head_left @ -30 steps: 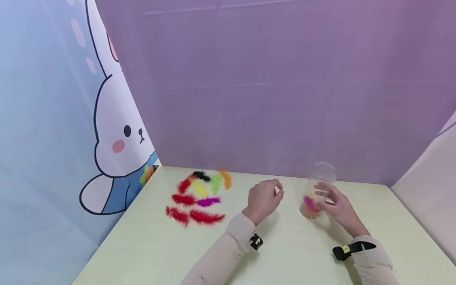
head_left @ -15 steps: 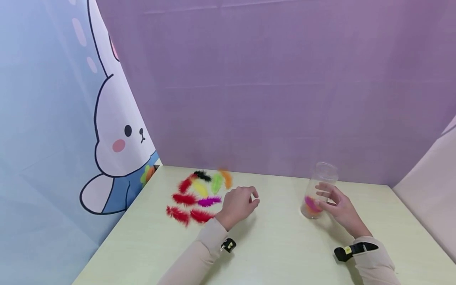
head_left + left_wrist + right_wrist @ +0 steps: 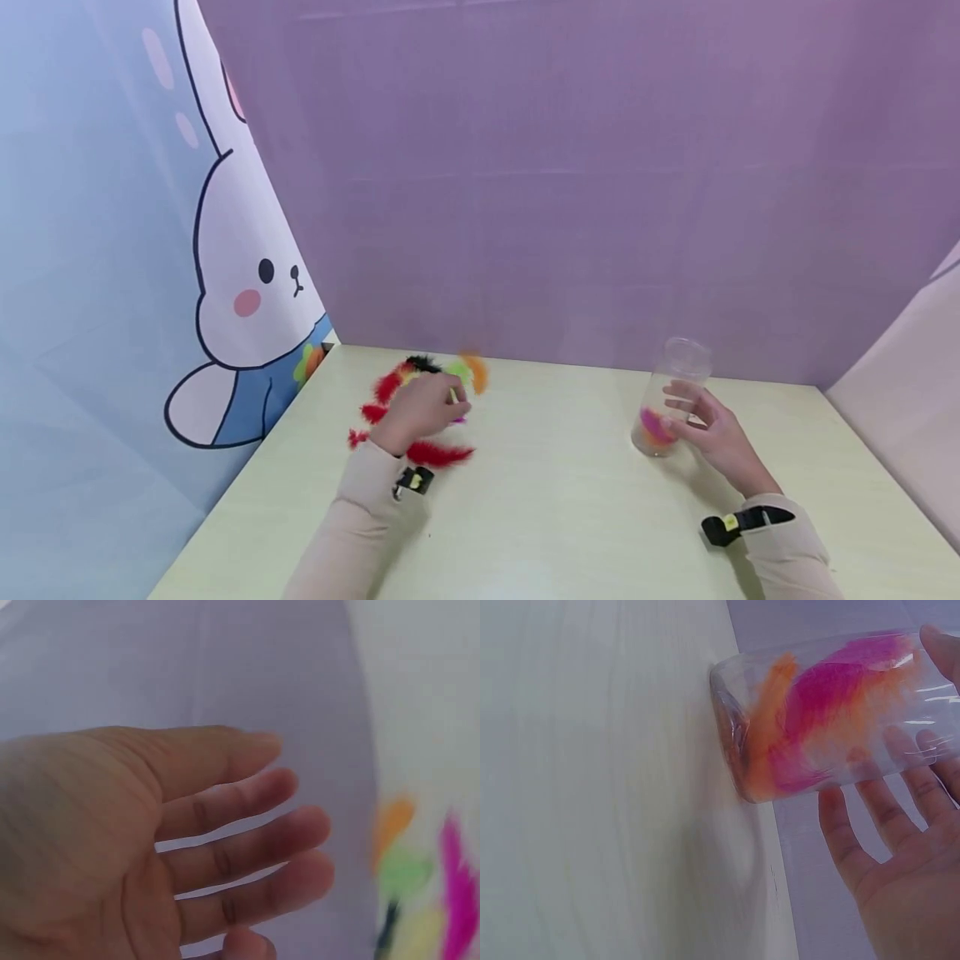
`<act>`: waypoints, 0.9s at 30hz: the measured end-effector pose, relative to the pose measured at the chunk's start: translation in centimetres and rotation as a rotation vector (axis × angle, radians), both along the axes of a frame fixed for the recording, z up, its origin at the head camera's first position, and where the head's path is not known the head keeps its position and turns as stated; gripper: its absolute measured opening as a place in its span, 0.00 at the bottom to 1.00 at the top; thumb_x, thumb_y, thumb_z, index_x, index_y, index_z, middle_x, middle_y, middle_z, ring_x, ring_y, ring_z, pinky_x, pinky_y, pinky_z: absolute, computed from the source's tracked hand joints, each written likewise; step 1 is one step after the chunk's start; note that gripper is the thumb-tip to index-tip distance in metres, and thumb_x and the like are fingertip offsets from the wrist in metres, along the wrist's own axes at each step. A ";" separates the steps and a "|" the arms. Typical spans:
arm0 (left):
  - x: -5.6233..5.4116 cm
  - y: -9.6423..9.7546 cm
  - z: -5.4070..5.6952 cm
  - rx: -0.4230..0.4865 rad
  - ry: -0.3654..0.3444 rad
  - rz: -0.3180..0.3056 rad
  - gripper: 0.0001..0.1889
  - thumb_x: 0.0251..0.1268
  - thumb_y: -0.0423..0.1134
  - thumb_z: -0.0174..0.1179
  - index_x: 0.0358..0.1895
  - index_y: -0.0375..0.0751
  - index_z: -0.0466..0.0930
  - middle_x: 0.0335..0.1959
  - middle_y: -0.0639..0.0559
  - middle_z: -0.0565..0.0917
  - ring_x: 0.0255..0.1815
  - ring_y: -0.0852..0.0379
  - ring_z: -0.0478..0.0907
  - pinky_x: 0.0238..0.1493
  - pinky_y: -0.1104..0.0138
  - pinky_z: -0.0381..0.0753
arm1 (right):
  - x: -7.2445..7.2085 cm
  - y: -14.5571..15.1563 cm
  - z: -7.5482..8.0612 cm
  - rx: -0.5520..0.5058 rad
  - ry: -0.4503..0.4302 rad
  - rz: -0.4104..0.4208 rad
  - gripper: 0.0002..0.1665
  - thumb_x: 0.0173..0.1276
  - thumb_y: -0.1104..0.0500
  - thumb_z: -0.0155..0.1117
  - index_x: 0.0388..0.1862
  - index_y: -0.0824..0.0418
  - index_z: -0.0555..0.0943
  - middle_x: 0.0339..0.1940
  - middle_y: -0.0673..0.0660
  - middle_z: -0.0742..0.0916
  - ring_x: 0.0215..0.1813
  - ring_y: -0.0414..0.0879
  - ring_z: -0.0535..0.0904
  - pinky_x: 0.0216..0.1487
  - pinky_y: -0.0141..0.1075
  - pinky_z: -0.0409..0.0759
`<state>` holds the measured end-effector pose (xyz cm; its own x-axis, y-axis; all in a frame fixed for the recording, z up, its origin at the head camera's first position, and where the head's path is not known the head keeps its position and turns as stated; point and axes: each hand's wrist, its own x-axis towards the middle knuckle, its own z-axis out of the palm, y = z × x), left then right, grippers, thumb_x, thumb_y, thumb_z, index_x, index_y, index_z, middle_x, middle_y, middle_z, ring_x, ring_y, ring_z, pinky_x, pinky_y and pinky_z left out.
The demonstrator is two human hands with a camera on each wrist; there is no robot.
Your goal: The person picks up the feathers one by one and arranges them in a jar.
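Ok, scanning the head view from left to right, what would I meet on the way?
White cartoon rabbit printed on pale blue cloth → left hand → fluffy orange feather → tall clear cylindrical jar holding pink and orange feathers → right hand.

A purple cloth (image 3: 562, 183) hangs behind the pale desk (image 3: 555, 508) here, beside a blue sheet (image 3: 90, 267) printed with a cartoon rabbit (image 3: 232, 242).

Left hand (image 3: 422, 407) loosely curved
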<state>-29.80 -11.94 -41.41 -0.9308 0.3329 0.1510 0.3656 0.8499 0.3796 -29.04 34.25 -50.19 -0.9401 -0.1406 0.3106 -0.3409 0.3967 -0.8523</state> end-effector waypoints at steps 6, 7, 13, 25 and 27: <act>-0.4 -4.5 1.3 -0.005 -0.056 0.106 0.04 0.68 0.40 0.66 0.35 0.46 0.87 0.32 0.54 0.85 0.29 0.57 0.77 0.33 0.62 0.79 | 0.0 0.1 0.0 0.013 0.001 -0.008 0.36 0.73 0.57 0.68 0.75 0.63 0.66 0.66 0.51 0.81 0.58 0.24 0.78 0.53 0.22 0.78; -0.4 -5.0 1.3 -0.009 -0.075 0.115 0.04 0.68 0.40 0.66 0.35 0.46 0.87 0.32 0.53 0.85 0.30 0.55 0.77 0.34 0.61 0.80 | 0.0 0.0 0.0 0.015 0.001 -0.008 0.36 0.73 0.57 0.68 0.75 0.62 0.66 0.67 0.52 0.81 0.58 0.24 0.78 0.53 0.22 0.78; -0.4 -7.0 1.1 -0.036 -0.220 0.165 0.02 0.65 0.37 0.68 0.36 0.43 0.87 0.34 0.51 0.86 0.33 0.53 0.78 0.39 0.58 0.83 | 0.0 0.1 -0.1 0.025 0.000 -0.012 0.37 0.73 0.56 0.68 0.75 0.63 0.66 0.67 0.55 0.81 0.58 0.23 0.77 0.53 0.22 0.78; -0.7 -7.6 -0.8 -0.101 -0.408 0.194 0.10 0.61 0.30 0.68 0.22 0.39 0.82 0.17 0.52 0.72 0.19 0.57 0.66 0.23 0.66 0.69 | 0.1 0.0 0.1 0.014 0.003 -0.005 0.37 0.73 0.57 0.68 0.75 0.64 0.65 0.67 0.52 0.80 0.59 0.23 0.77 0.53 0.21 0.78; -0.9 -7.6 -1.2 -0.120 -0.421 0.204 0.14 0.60 0.30 0.67 0.18 0.40 0.78 0.14 0.53 0.68 0.16 0.58 0.62 0.21 0.67 0.65 | 0.1 0.0 0.1 0.018 0.001 -0.006 0.37 0.73 0.56 0.68 0.75 0.63 0.65 0.67 0.50 0.80 0.59 0.23 0.77 0.53 0.21 0.78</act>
<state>-30.65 -19.57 -42.64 -0.9510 0.1290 -0.2811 0.0222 0.9350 0.3540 -28.96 34.23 -50.11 -0.9406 -0.1404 0.3091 -0.3394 0.4144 -0.8445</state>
